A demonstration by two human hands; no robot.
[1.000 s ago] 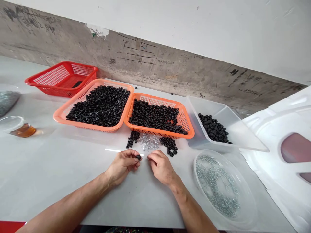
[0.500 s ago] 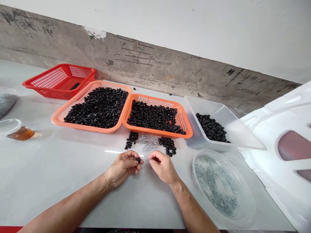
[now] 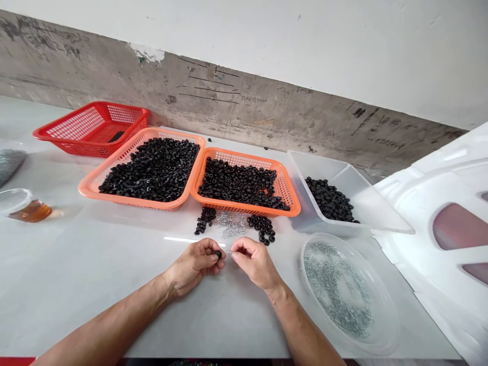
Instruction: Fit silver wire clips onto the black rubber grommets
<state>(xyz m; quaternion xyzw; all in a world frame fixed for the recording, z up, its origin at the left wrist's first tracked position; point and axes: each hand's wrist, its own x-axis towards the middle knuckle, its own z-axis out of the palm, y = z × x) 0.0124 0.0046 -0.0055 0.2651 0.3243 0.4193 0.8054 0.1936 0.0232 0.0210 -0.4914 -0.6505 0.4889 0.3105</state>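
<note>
Between the thumb and fingers of my left hand (image 3: 198, 264) is a small round black part (image 3: 218, 254). Close to its right, my right hand (image 3: 254, 262) pinches a tiny shiny metal piece (image 3: 229, 251), too small to make out in detail. The fingertips of both hands are slightly apart, just above the table. Just beyond them lie a loose patch of small silvery pieces (image 3: 231, 224), a cluster of small black parts (image 3: 205, 219) on its left and black rings (image 3: 262, 227) on its right.
An orange basket (image 3: 297, 207) of black rings and a larger one (image 3: 86, 190) of small black parts stand behind. Further left are a red basket (image 3: 49, 137) and a cup of amber liquid (image 3: 32, 211). Rightward are a clear bin (image 3: 369, 218) and a round tray (image 3: 387, 325) of metal pieces.
My right hand has shifted slightly left, bringing the metal piece a little nearer the black part. Both hands keep their grip. The view has moved very slightly.
</note>
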